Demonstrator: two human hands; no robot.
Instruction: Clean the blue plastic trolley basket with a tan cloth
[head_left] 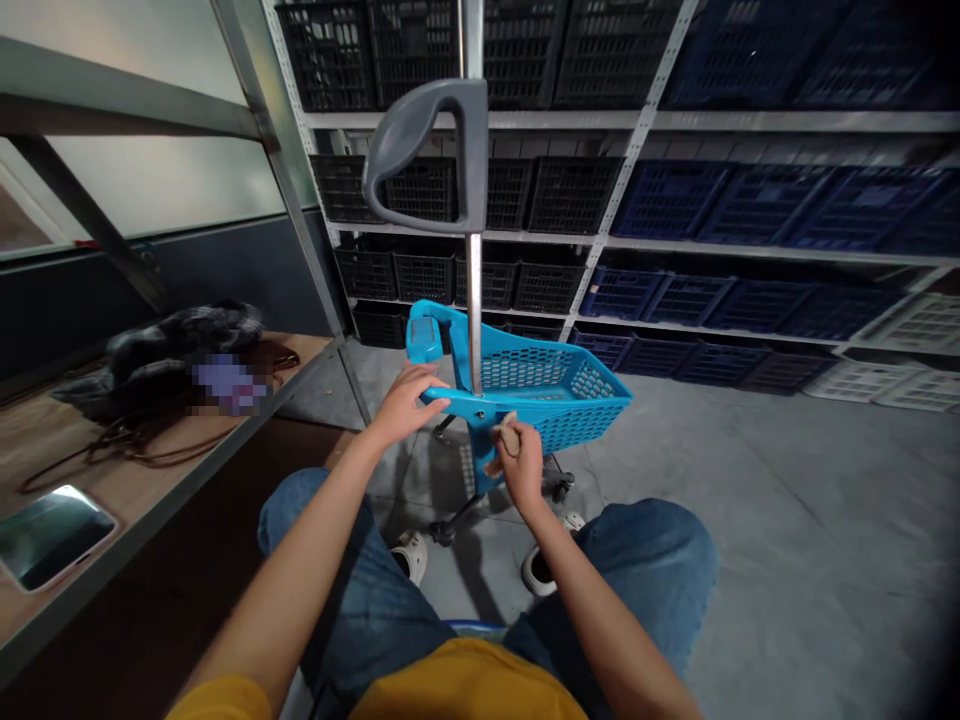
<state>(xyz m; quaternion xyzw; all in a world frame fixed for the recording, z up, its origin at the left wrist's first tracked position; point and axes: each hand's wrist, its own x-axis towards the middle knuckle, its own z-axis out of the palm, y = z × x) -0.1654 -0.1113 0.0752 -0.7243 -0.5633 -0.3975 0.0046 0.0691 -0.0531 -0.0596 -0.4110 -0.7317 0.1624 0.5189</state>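
A small blue plastic shopping cart point(555, 385) stands on the floor in front of my knees, with a metal pole rising to a grey handle point(431, 150). My left hand point(405, 400) lies on the cart's near rim, fingers curled over its edge. My right hand point(517, 460) is closed around a small tan, wooden-looking object, held against the cart's near wall just below the rim. I sit with both knees in jeans, feet in white shoes under the cart.
Metal shelving with black crates point(420, 190) and blue crates point(750, 200) fills the wall ahead. White crates point(915, 350) sit low at the right. On a wooden shelf at my left lie a dark bundle of cloth point(172, 350), cords and a phone point(49, 535).
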